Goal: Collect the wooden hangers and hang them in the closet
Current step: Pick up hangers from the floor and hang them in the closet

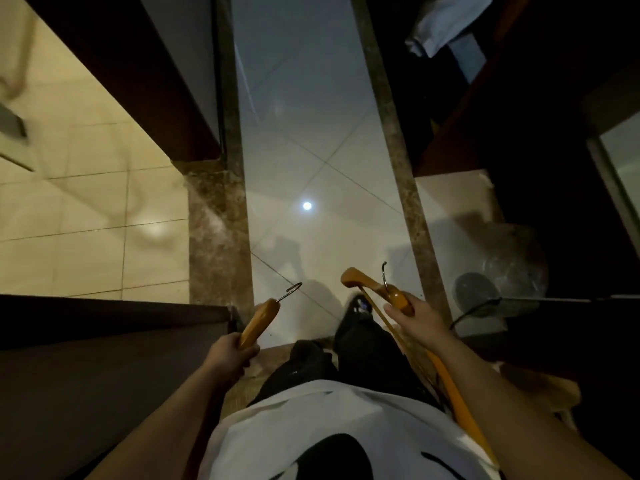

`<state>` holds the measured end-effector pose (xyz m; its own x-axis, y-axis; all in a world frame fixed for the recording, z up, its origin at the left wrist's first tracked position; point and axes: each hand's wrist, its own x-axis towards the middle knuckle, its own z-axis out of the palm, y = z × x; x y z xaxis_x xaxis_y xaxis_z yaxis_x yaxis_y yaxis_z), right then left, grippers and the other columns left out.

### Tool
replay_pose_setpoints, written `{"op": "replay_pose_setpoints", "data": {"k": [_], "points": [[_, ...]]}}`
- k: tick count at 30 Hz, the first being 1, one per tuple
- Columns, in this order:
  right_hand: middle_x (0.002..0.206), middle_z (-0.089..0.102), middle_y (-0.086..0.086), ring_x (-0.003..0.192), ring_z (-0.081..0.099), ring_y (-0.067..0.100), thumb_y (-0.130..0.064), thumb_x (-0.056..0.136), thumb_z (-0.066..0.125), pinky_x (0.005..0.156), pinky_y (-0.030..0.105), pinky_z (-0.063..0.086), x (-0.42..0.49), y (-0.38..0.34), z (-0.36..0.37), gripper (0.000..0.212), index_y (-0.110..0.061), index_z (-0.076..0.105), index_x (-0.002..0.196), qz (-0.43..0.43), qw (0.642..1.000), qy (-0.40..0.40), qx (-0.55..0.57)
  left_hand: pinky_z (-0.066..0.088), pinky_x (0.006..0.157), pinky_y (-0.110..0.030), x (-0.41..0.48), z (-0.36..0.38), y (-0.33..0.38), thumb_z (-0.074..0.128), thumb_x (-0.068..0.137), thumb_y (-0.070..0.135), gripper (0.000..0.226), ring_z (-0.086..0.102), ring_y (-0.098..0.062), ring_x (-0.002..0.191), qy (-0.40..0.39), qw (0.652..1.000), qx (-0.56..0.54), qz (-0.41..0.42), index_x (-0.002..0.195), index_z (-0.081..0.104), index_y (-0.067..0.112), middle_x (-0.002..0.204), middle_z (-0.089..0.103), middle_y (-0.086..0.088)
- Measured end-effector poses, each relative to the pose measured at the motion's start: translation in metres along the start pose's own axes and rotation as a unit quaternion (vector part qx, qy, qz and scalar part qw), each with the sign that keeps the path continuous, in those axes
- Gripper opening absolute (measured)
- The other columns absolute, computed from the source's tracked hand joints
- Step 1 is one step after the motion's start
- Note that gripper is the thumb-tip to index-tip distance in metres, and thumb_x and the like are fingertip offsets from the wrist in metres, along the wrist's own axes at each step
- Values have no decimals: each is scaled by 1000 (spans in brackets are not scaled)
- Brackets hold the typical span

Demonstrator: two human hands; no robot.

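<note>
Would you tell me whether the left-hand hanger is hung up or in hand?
In hand, not hung: the left hand grips the wooden hanger, its hook free above the floor.

orange-brown hangers (260,322), white shirt (311,420), black trousers (367,351)

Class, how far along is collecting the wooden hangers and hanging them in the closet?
Done: collecting, for these two at least. In hand: the left hand grips one orange-brown wooden hanger with a metal hook; the right hand holds a second orange-brown wooden hanger. Left: hanging both; neither hook is on a rail.
</note>
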<state>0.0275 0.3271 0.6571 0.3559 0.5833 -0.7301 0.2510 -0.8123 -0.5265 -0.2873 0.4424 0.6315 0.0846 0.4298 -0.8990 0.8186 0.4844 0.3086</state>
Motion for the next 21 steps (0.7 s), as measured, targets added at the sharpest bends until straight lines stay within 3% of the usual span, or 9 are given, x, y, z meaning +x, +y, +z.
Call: {"op": "replay_pose_setpoints", "data": {"k": [4, 11, 17, 21], "points": [[75, 58, -1, 72, 58, 16, -41, 89, 53, 76, 33, 51, 51, -41, -26, 25, -18, 60, 96, -15, 1000, -14, -1, 45, 52, -25, 21, -20, 31, 59, 89, 15, 16, 57, -19, 66, 31, 999, -18, -20, 104, 57, 9, 82, 60, -11], [98, 62, 0, 95, 59, 19, -41, 87, 58, 89, 40, 50, 134, -75, -86, 19, -30, 54, 103, -7, 999, -39, -4, 41, 47, -23, 57, -44, 130, 60, 89, 19, 21, 54, -16, 60, 81, 996, -6, -42, 104, 56, 6, 77, 58, -10], [85, 58, -1, 84, 57, 18, -36, 89, 56, 85, 41, 52, 177, -89, -144, 19, -21, 56, 101, 45, 999, -23, 4, 42, 47, -22, 88, -60, 245, 60, 89, 20, 16, 55, -16, 59, 84, 996, 3, 11, 100, 56, 9, 75, 59, -8], [78, 57, 1, 77, 56, 19, -39, 89, 56, 83, 39, 51, 198, -96, -174, 12, -28, 53, 86, 86, 996, 9, 19, 41, 45, -20, 107, -75, 319, 61, 89, 23, 12, 54, -13, 55, 56, 994, 39, 83, 96, 54, 15, 73, 59, -5]]}}
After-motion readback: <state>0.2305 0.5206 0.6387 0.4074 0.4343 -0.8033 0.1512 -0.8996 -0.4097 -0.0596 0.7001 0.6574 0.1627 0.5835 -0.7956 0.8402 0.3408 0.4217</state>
